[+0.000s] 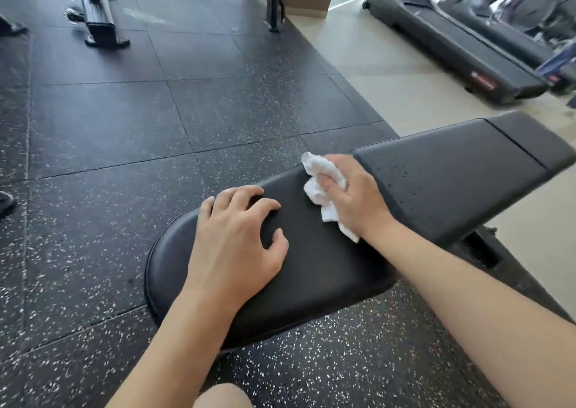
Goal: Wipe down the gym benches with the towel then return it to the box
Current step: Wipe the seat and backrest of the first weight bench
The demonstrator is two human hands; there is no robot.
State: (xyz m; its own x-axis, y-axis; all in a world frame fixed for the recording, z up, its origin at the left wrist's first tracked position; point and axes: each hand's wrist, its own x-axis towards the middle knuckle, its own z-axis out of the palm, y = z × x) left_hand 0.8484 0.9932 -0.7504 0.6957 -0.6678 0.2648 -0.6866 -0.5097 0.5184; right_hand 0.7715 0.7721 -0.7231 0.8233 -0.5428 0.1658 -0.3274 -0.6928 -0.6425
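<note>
A black padded gym bench [327, 270] runs from bottom centre up to the right, a rounded seat pad near me and a long back pad [452, 171] beyond it. My right hand [352, 195] grips a crumpled white towel [318, 183] and holds it against the seat pad close to the gap between the two pads. My left hand [237, 239] rests on the seat pad's left part with its fingers spread and bent, holding nothing. Small droplets speckle the back pad. No box is in view.
Black speckled rubber floor tiles [124, 127] lie left of and around the bench. Another bench's frame [96, 12] stands at the far left, a bench leg [274, 9] at top centre. Treadmills [452, 40] stand on the pale floor at the upper right.
</note>
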